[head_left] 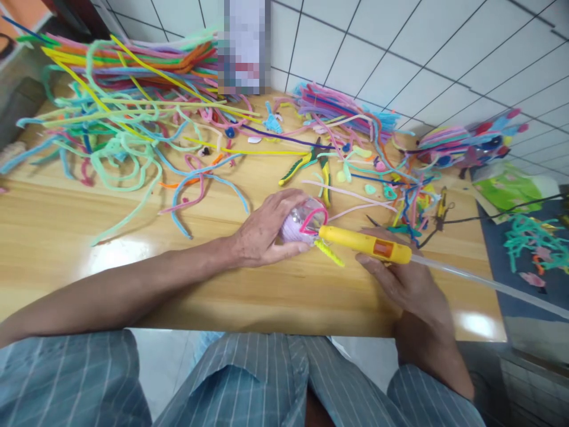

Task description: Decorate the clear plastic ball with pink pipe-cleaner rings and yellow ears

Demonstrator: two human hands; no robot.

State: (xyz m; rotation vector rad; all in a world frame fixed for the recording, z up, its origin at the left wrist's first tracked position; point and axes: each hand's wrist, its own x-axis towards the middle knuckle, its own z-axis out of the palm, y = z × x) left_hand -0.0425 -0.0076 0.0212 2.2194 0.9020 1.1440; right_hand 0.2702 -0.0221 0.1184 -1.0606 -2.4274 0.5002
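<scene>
My left hand (262, 228) is closed around a small clear ball wrapped in lilac and pink pipe cleaner (301, 224), held just above the wooden table (66, 219). My right hand (400, 279) grips a yellow glue gun (364, 243) with an orange label. The gun's nozzle touches the ball at its right side. A clear glue stick (480, 281) juts out of the gun's back toward the right. A short yellow pipe cleaner piece (329, 254) lies under the nozzle.
Loose pipe cleaners in many colours (124, 130) cover the back and left of the table, with a bundle (338, 107) at the back middle. Yellow-green pliers (297, 167) lie behind my hands. A dark mat with teal pieces (528, 243) sits at right. White tiled floor lies beyond.
</scene>
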